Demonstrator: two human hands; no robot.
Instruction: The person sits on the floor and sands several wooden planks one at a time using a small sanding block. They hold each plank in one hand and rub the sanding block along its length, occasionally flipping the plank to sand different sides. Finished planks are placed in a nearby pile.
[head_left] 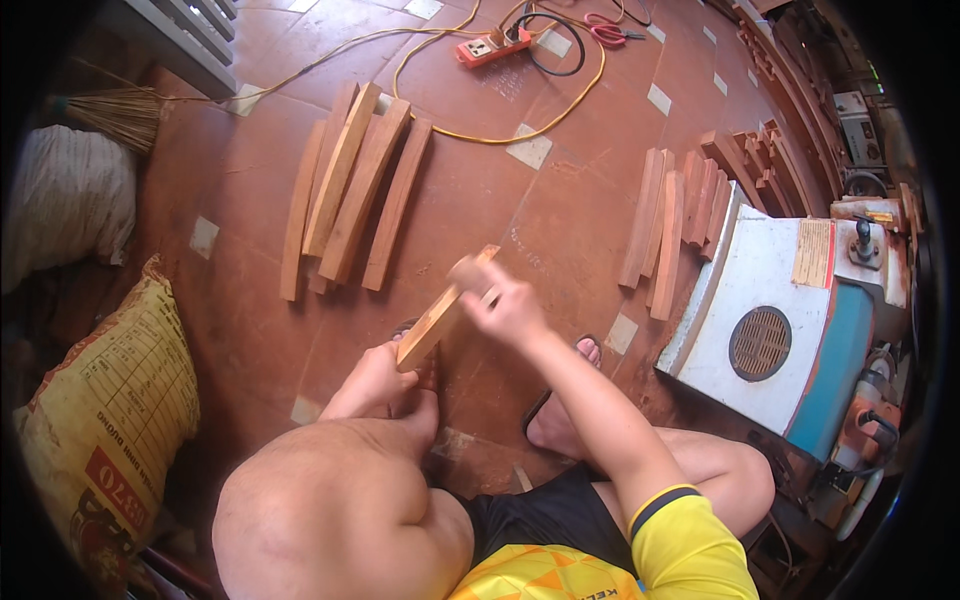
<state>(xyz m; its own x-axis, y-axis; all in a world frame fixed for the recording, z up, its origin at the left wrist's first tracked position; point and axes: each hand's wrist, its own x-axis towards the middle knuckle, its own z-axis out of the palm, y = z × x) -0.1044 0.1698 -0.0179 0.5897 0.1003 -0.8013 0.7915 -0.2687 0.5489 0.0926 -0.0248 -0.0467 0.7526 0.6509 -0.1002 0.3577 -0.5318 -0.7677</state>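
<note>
My left hand (372,382) is closed around the near end of a short wooden bar (430,328), which slants up and to the right above the floor. Near the bar's far end, my right hand (505,310) has its fingers bent around a small brown pad (466,273). The pad lies against the bar; motion blurs it, so its exact kind does not show. My left forearm is partly hidden behind my raised knee. Beyond my left hand, several reddish wooden bars (345,190) lie side by side on the floor, some stacked on others.
More wooden bars (668,235) lie at the right, beside a white and teal machine housing (775,290). An orange power strip (492,47) with a looping yellow cord (520,140) and red-handled scissors (608,33) is at the far side. Sacks (120,400) and a broom (118,108) stand left.
</note>
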